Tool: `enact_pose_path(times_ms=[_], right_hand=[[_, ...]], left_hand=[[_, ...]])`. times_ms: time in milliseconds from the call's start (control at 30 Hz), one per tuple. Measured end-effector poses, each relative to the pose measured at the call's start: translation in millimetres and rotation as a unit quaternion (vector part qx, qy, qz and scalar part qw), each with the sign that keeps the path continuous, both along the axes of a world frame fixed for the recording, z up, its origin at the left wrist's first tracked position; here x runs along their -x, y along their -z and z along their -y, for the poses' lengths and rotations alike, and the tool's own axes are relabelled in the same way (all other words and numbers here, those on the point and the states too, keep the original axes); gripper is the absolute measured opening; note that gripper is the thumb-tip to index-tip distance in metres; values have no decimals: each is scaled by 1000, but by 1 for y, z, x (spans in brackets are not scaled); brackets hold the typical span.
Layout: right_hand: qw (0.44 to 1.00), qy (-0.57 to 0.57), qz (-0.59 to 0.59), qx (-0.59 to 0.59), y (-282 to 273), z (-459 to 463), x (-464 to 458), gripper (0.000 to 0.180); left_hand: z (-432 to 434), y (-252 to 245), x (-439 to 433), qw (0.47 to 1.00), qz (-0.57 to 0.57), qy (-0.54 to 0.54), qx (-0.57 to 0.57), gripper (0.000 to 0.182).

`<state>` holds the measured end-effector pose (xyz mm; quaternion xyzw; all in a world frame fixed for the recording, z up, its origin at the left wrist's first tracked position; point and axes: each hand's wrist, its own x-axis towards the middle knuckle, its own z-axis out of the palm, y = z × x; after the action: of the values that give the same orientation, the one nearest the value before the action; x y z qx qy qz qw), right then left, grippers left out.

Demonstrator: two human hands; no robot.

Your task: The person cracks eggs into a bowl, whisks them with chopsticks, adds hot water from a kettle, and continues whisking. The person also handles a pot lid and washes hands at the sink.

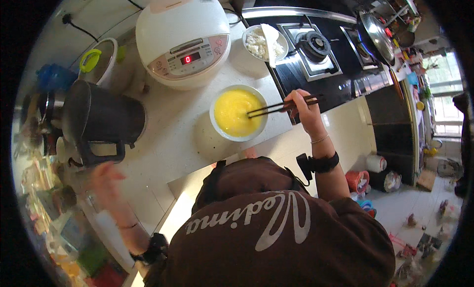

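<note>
My right hand (pixel 303 108) grips a pair of dark chopsticks (pixel 272 107). Their tips dip into beaten yellow egg (pixel 235 111) in a white bowl (pixel 222 133), which rests near the counter's front edge. Blurred by motion, my left hand (pixel 105 181) is at the left over the counter, just below the handle of a dark grey pitcher (pixel 107 113). Its fingers look apart and nothing shows in them; whether it touches the handle is unclear. Behind the bowl stands a white rice cooker (pixel 181 35) with a lit display.
A bowl of cooked rice (pixel 255 42) with a white rice paddle (pixel 271 42) sits beside the gas burner (pixel 314 46). Farther right, a lidded pan (pixel 376 37) stands over a blue flame. A green-handled container (pixel 107 61) and packets (pixel 40 198) crowd the left. A red bin (pixel 357 181) is on the floor.
</note>
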<state>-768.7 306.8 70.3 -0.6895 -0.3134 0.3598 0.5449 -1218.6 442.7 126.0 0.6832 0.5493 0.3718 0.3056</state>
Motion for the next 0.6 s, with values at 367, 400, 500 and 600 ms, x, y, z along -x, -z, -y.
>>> enact_pose_path(times_ms=[367,400,500,600], right_hand=[[997,-60,-1,-49,15,-11,-32,28],[996,-62,9,-69,16,-12,-35,28],[989,-143,-9,-20,17,-14,-41,29],[993,-111,14,-49,17,-15,-42,30]], left_hand=[[64,114,-183,759,334,292,476,71],[67,118,-192,755,359,281,471,72],[72,126,-208,724,412,261,487,68],[78,132,-217,685,458,224,520,65]])
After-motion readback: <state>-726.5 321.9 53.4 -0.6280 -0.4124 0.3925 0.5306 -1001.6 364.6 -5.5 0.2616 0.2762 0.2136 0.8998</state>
